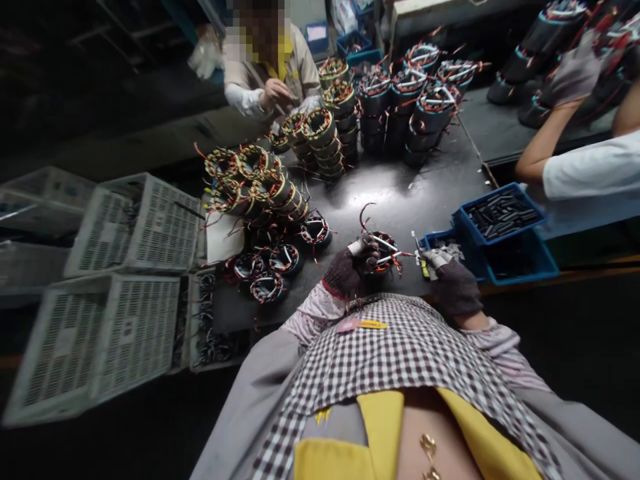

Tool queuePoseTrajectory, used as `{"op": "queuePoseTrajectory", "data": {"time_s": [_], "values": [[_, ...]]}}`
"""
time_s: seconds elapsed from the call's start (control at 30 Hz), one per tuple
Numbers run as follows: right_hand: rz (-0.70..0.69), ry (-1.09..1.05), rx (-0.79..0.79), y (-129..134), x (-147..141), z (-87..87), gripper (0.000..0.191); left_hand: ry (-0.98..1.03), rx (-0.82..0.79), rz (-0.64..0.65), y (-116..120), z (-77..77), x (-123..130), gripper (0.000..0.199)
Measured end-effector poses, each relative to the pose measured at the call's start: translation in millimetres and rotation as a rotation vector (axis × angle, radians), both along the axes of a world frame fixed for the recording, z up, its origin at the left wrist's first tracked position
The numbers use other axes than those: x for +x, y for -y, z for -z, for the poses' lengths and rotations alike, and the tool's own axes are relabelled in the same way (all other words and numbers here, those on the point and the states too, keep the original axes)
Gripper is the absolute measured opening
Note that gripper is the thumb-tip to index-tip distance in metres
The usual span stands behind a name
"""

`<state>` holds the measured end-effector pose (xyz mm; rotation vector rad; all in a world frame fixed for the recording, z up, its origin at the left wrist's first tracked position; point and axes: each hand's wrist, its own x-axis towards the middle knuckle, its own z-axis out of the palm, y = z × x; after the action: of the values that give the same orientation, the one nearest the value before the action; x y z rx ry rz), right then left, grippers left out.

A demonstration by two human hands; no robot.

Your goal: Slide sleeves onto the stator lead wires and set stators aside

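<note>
- Left hand [353,270]: fingers closed on the edge of a wired ring [388,246] near the bench's [360,193] close edge.
- Right hand [457,287], at four o'clock from that ring: gripping a yellow-marked tool [424,267].
- Between two and three o'clock: a blue bin [514,232] of dark pieces.
- Nine o'clock: loose rings [267,288].
- Eleven o'clock: stacked rings [325,150], a co-worker [305,60] behind them.

Dark table [425,190] — wired ring [384,264], near edge | stacked rings [323,148], behind | blue bins [523,273], right
</note>
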<state>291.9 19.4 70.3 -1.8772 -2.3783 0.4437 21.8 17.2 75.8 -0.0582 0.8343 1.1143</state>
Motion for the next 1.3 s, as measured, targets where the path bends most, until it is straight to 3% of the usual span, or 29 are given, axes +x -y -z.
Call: {"op": "queuePoseTrajectory", "data": {"time_s": [0.2, 0.47, 0.57, 0.7, 0.77, 0.9, 1.03, 1.13, 1.23, 1.3], "values": [[-0.016, 0.238, -0.154, -4, -11, -6.8, 0.055, -0.133, 0.135, 0.033, 5, 5.8, 12, 0.034], [-0.041, 0.158, -0.12, -11, -3, 0.7, 0.055, -0.219, 0.177, 0.035, 7, 3.1, 18, 0.053], [-0.053, 0.035, -0.041, -13, -2, 5.1, 0.05, -0.236, 0.165, 0.048, 7, 1.5, 18, 0.051], [-0.028, -0.326, 0.001, -10, 5, 8.7, 0.041, -0.237, 0.153, 0.013, 8, 1.4, 20, 0.058], [0.057, -0.513, -0.056, -9, 5, 7.4, 0.04, -0.227, 0.156, -0.005, 7, 2.0, 22, 0.06], [0.246, -0.765, -0.313, -14, -18, 3.9, 0.051, -0.257, 0.178, 0.037, 3, 3.6, 24, 0.056], [0.2, -0.787, -0.399, -21, -36, 5.2, 0.051, -0.361, 0.187, 0.103, 0, 2.7, 24, 0.056], [0.132, -0.747, -0.333, -24, -25, 0.5, 0.051, -0.352, 0.222, 0.148, 2, -3.4, 24, 0.058], [0.121, -0.756, -0.133, -23, -15, -17.3, 0.052, -0.27, 0.237, 0.207, 4, -12.9, 26, 0.059], [0.049, -0.809, -0.139, -22, -18, -33.3, 0.049, -0.2, 0.231, 0.259, 5, -18.6, 28, 0.058]]}}
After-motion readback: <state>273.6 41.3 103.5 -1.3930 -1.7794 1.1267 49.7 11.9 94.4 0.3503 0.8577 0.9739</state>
